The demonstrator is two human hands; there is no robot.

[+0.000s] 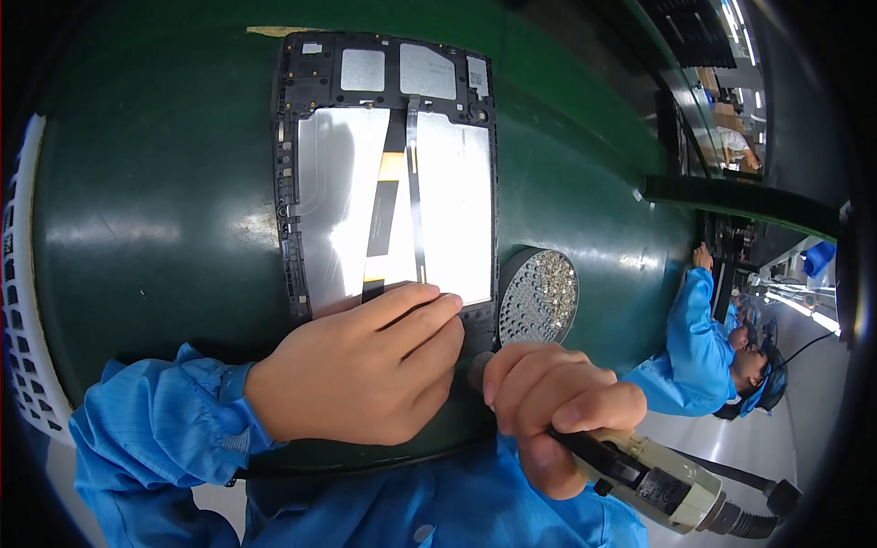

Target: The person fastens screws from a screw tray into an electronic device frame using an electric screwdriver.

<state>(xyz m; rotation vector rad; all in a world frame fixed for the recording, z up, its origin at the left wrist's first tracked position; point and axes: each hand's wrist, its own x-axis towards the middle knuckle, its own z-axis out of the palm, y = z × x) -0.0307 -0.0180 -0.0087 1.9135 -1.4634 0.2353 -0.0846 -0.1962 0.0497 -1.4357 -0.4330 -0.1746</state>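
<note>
A tablet's inner frame [301, 82], black with bright silver metal panels, lies on the green work surface in front of me. Flat ribbon cables [413, 183] run down its middle. My left hand [365, 365] rests over the frame's near end, fingers stretched out across the silver panel and thumb hidden below. In my right hand [557, 402] is a pale grey-green electric screwdriver [671, 484] with a black lever, its cord end toward the lower right. The driver's tip is hidden behind my fingers, near the frame's lower right corner.
Right beside the frame sits a round grey dish [523, 306] with holes, heaped with small screws [555, 292]. A white slotted tray [35, 301] stands at the far left. To the right, a co-worker in a blue sleeve [685, 347] reaches over the bench near a green bar [740, 203].
</note>
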